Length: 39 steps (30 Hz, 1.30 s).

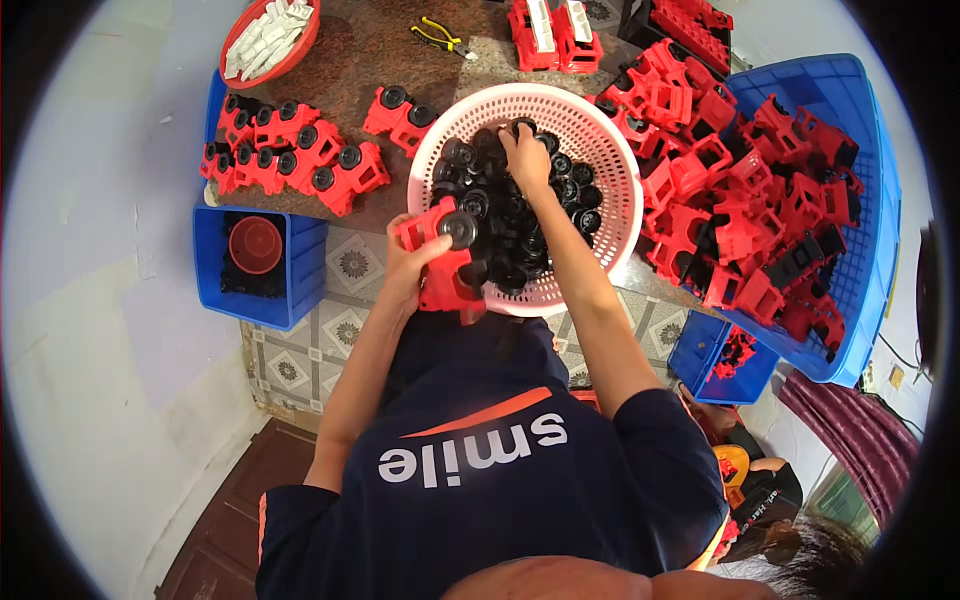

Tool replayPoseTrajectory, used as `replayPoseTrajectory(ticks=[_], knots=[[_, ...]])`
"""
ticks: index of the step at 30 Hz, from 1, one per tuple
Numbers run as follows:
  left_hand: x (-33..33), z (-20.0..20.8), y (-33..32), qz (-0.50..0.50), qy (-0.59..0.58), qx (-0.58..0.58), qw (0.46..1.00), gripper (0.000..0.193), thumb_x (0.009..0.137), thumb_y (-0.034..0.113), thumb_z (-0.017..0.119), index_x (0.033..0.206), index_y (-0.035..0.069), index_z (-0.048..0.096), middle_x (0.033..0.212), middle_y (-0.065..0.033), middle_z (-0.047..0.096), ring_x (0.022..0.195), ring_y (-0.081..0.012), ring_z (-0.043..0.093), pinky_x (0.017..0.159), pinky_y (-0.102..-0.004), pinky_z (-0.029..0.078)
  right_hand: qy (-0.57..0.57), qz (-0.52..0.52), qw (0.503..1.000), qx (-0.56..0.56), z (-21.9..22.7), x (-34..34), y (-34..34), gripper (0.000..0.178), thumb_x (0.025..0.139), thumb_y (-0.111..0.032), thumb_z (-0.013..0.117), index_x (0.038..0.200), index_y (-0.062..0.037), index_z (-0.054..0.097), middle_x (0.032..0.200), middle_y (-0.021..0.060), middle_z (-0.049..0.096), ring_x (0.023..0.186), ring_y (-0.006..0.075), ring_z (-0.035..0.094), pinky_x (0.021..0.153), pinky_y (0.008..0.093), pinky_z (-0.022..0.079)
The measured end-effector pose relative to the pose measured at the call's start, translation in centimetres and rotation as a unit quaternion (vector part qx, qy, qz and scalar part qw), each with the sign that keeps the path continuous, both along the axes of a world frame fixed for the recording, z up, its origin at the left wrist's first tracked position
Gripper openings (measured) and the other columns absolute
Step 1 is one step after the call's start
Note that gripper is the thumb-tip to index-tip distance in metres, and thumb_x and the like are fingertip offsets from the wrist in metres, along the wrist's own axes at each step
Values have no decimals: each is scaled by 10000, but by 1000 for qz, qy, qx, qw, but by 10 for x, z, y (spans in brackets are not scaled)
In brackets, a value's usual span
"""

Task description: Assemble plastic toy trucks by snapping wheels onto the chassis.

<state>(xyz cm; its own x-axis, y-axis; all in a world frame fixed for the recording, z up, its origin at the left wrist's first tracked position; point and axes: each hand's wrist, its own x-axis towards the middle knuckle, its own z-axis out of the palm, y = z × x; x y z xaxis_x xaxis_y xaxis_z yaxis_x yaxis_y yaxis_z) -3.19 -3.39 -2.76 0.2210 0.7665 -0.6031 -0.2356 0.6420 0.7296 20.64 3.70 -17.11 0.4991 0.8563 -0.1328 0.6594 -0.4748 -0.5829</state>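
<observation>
My left hand (407, 262) is closed around a red toy truck body (447, 284), held at the left rim of a pink perforated basket (622, 195). One black wheel (459, 230) sits on the truck's upper end, beside my thumb. My right hand (527, 160) reaches down into the basket, among a heap of black toy wheels (505, 235). Its fingers are bent in toward the wheels near the far side; whether they grip one is hidden.
Red truck bodies with wheels (300, 150) stand in rows at the left. Yellow-handled pliers (440, 40) lie beyond the basket, near a red bowl (307, 45) of white parts. A large blue crate (880, 210) spills red truck bodies at the right. Below the table edge is a blue bin (210, 260).
</observation>
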Motion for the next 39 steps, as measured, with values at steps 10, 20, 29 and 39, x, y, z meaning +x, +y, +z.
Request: replayPoseTrajectory(ticks=[10, 20, 29, 39], knots=[[7, -7, 53, 66, -26, 41, 997, 812, 714, 33, 821, 1303, 48, 262, 1192, -141, 504, 1055, -242, 591, 871, -435, 547, 572, -68, 806, 137, 82, 6, -68, 223, 876, -96, 706, 1061, -10, 615, 898, 54, 659, 747, 128, 622, 666, 256, 519], [46, -1, 54, -5, 31, 78, 996, 677, 741, 71, 811, 1241, 58, 354, 1158, -121, 552, 1061, -232, 605, 909, -411, 532, 527, 53, 846, 63, 146, -25, -120, 257, 826, -3, 731, 1059, -9, 623, 953, 14, 643, 818, 71, 609, 747, 235, 511], [27, 37, 30, -189, -81, 223, 953, 1131, 664, 125, 875, 1518, 87, 134, 1462, -90, 358, 1337, -218, 381, 1078, -392, 391, 534, 52, 835, 118, 159, -45, -125, 718, 786, -190, 692, 1404, 41, 410, 1303, 172, 530, 1190, 229, 518, 1037, 345, 392], [-11, 0, 143, -21, 46, 201, 978, 1219, 699, 109, 836, 1537, 74, -49, 1439, -135, 403, 1234, -252, 494, 1041, -377, 419, 402, 68, 906, 113, 133, -67, -110, 613, 959, -402, 589, 1432, -54, 413, 1487, 217, 342, 1340, 325, 405, 1082, 409, 368]])
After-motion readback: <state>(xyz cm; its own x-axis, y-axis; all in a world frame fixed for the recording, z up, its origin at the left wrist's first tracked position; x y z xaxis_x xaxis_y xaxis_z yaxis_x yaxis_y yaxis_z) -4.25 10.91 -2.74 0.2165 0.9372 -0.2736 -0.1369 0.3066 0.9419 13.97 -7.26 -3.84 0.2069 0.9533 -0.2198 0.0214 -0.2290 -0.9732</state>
